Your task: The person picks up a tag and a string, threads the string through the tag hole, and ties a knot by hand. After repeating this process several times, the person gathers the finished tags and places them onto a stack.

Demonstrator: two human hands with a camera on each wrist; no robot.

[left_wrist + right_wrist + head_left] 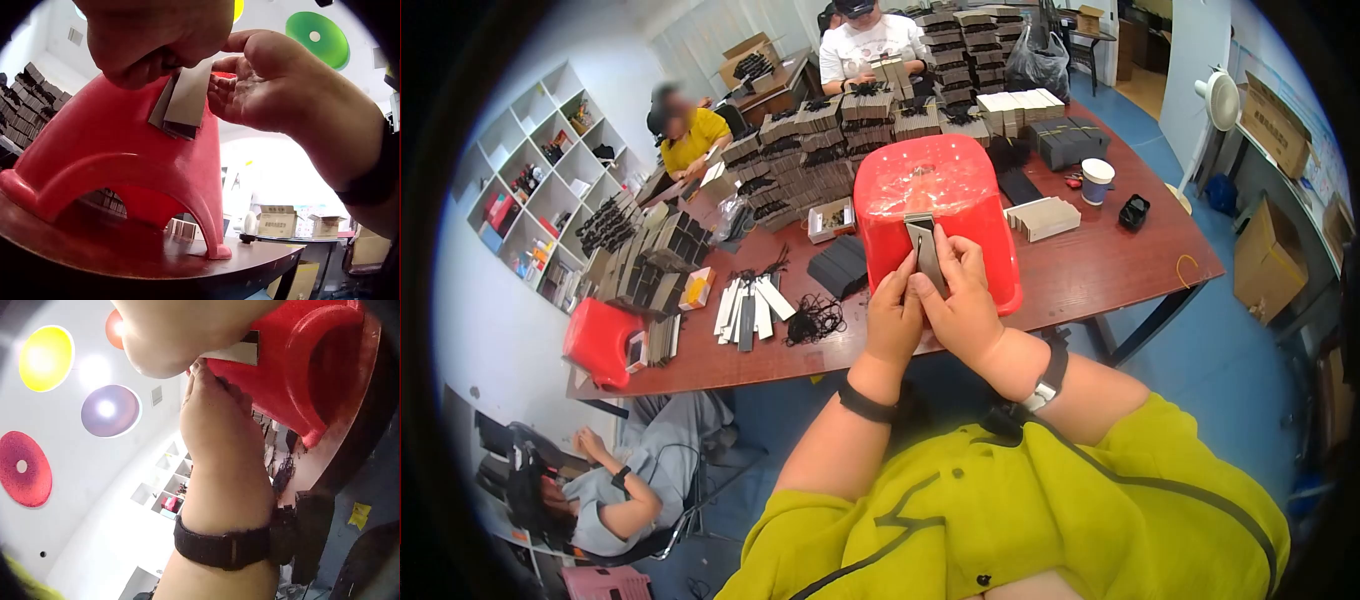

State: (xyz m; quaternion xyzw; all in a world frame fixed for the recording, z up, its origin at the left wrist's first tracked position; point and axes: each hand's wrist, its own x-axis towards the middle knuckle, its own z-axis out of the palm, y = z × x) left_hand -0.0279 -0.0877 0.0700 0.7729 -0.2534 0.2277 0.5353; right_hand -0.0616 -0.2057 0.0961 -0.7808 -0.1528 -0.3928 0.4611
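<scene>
On the left of the table [1100,275], pale strips [745,308] lie fanned beside a tangle of black cords [813,320], near the person's seat and probably laid there to be within reach.

The left hand [893,320] is raised off the table edge, wrist bent upward. Its fingers are curled and its thumb is pressed in, pinching the lower left part of a grey card [925,250]. The left wrist view shows the card [187,97] as folded layers hanging below that hand [156,37], so the tight grip likely keeps the layers together.

The card stands nearly upright between the two hands, above the table edge and in front of an upturned red stool [935,190]. Whether it touches the stool cannot be told. Held this high and close, it faces the person squarely.

The right hand [965,305] mirrors the left. Its forearm angles in from the right, its thumb lies on the card's front and its fingers [219,87] curl round the right edge, steadying that side.

Further right, a white cup [1096,180] stands well apart from the hands.
</scene>
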